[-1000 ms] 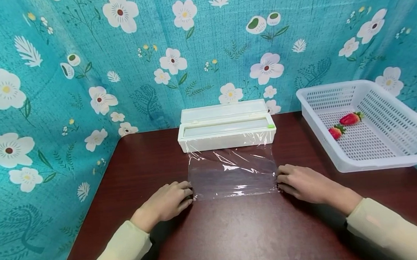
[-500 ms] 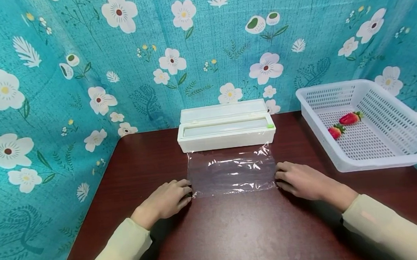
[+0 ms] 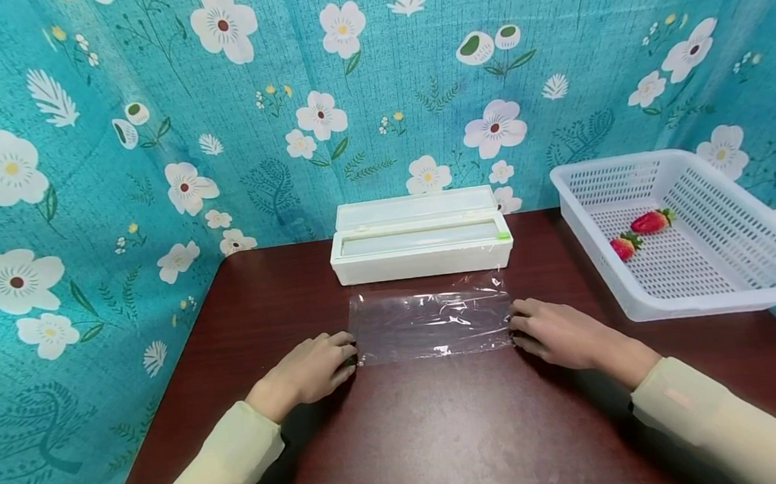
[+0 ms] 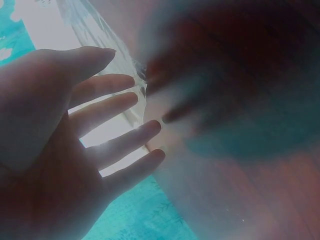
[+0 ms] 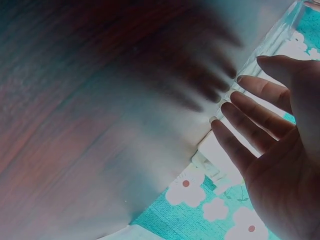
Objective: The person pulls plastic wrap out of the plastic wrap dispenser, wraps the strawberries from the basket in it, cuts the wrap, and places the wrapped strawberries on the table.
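Note:
A sheet of clear plastic wrap [image 3: 428, 318] lies wrinkled on the dark table in front of a white wrap dispenser box [image 3: 424, 262]. My left hand [image 3: 312, 366] touches its left edge, and my right hand [image 3: 559, 335] touches the right edge. In the left wrist view the fingers [image 4: 125, 137] reach out fairly straight and spread, with the thumb apart from them. The right wrist view likewise has extended fingers [image 5: 255, 125] with their tips down at the table. Exactly how the fingertips meet the film is hard to see.
The dispenser's lid [image 3: 416, 208] stands raised against the flowered curtain [image 3: 377, 106]. At the right, a white perforated basket [image 3: 728, 299] holds a strawberry [image 3: 653, 221] and another strawberry [image 3: 624, 246]. The reddish-brown table [image 3: 437, 435] extends in front of the film.
The plastic wrap's far end, earlier stretched up over the dispenser's front, has come away and dropped onto the table. Both hands have shifted slightly, the right one a little left and away from me.

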`<act>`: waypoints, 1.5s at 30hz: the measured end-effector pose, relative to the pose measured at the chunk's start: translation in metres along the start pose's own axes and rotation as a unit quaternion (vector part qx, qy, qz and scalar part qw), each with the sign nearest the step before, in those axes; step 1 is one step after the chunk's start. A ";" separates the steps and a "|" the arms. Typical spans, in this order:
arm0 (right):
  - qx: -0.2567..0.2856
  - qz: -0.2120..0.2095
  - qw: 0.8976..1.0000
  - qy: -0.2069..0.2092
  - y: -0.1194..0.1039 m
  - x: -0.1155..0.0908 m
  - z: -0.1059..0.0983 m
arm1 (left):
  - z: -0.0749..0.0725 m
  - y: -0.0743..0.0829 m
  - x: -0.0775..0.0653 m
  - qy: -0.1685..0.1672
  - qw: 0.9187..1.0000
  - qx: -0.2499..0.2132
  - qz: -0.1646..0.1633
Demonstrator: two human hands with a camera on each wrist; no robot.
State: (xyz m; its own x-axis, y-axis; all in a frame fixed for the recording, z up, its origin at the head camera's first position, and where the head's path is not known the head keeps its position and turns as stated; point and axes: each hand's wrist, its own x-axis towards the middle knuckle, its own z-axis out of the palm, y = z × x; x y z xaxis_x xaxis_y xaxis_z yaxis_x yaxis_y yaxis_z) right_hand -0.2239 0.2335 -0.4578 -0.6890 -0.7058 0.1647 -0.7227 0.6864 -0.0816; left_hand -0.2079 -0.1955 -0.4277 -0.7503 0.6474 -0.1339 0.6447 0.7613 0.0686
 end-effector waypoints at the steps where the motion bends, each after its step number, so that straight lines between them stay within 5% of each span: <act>1: 0.000 0.001 1.000 0.000 0.000 0.000 0.000 | 0.000 0.000 0.000 -0.002 1.000 0.001 0.000; 17: 0.000 -0.004 1.000 -0.009 -0.003 -0.005 -0.002 | -0.001 0.003 0.002 0.013 1.000 -0.016 0.008; 28: -0.001 0.006 1.000 -0.015 -0.003 -0.011 -0.007 | -0.002 0.022 0.022 0.006 0.999 -0.029 0.037; 35: -0.006 -0.009 1.000 -0.025 -0.012 -0.009 -0.007 | 0.003 0.024 0.014 0.014 0.999 -0.024 0.027; 40: -0.019 -0.030 0.999 -0.017 -0.022 -0.013 -0.029 | 0.001 0.026 0.017 0.017 0.999 -0.028 0.033; 45: -0.014 -0.031 0.999 0.035 -0.025 -0.022 -0.082 | 0.002 0.029 0.028 0.044 0.997 -0.029 0.054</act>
State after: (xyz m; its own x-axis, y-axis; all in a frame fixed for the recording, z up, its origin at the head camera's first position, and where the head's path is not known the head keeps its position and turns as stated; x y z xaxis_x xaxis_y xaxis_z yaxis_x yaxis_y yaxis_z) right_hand -0.1861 0.2462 -0.3784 -0.6361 -0.7345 0.2364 -0.7619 0.6464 -0.0417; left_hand -0.2098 -0.1558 -0.4316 -0.6886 0.7243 -0.0358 0.7148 0.6862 0.1347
